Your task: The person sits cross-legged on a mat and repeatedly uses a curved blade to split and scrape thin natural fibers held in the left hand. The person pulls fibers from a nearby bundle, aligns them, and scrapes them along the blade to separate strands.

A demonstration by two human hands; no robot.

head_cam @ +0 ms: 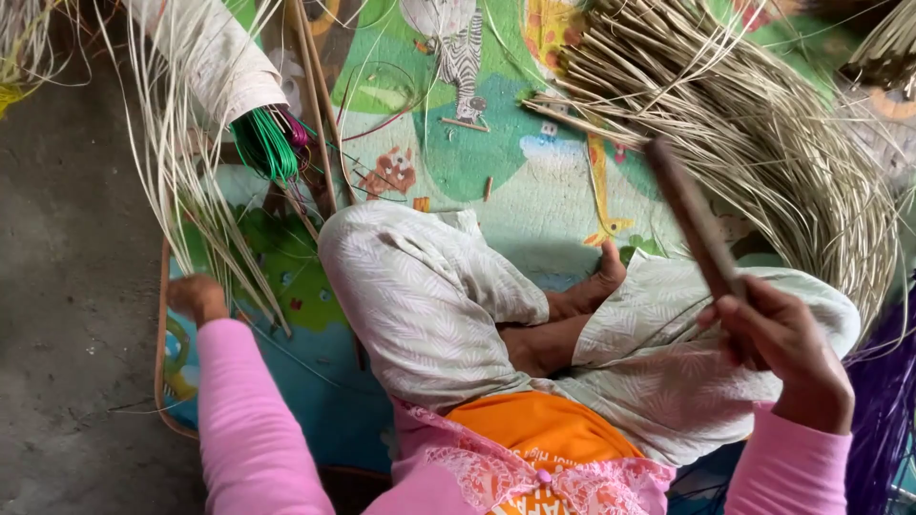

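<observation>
On the left, our left hand [197, 297] reaches down beside the play mat [496, 162] and closes on a fan of pale straw strips [181, 172]. Its fingers are turned away from us, so we cannot tell how firmly they pinch. We judge that a loose hold could let strips slide out, and a hard tug could snap them. The green bundle [264, 143] sits near enough to tangle with them.

Further right, our crossed legs hide the mat beneath. Our right hand [787, 348] is clenched round a dark wooden stick [695, 217], raised and blurred; swung carelessly, it could catch the big coil of straw [754, 124], which the frame cuts off.
</observation>
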